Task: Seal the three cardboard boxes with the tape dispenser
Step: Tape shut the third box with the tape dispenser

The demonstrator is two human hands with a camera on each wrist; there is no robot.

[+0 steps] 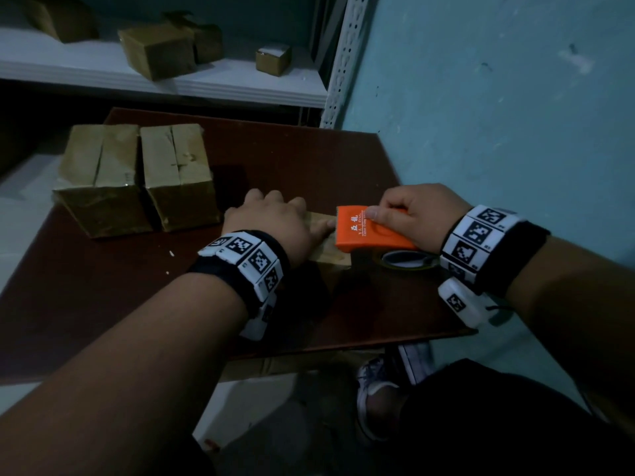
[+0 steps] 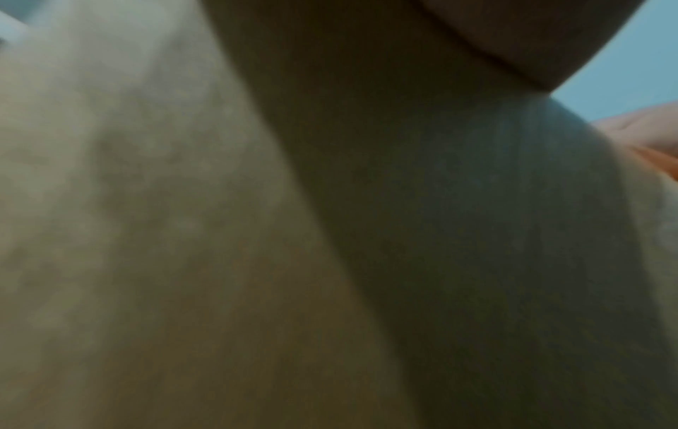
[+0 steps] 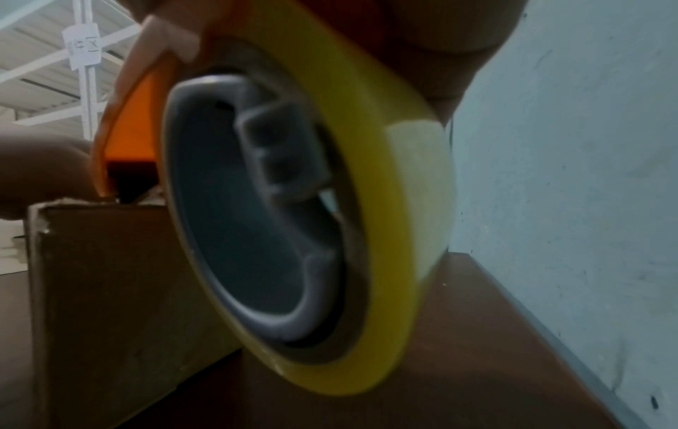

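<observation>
My right hand point(image 1: 405, 214) grips an orange tape dispenser point(image 1: 364, 231) with a yellowish tape roll point(image 3: 389, 220) on a grey hub, its toothed front end resting on the top of a small cardboard box point(image 1: 328, 252). My left hand point(image 1: 275, 218) lies flat on that box's top, fingers spread, and hides most of it. In the right wrist view the dispenser's orange nose point(image 3: 128, 139) touches the box's upper edge point(image 3: 110, 261). Two more cardboard boxes point(image 1: 99, 180) point(image 1: 178, 173) stand side by side at the table's far left. The left wrist view is a blur of cardboard.
The boxes stand on a dark brown table point(image 1: 309, 159) set against a teal wall point(image 1: 498, 97). Behind it a white metal shelf point(image 1: 171, 80) carries several other small cardboard boxes. My shoe point(image 1: 374, 389) and the floor show below the table's near edge.
</observation>
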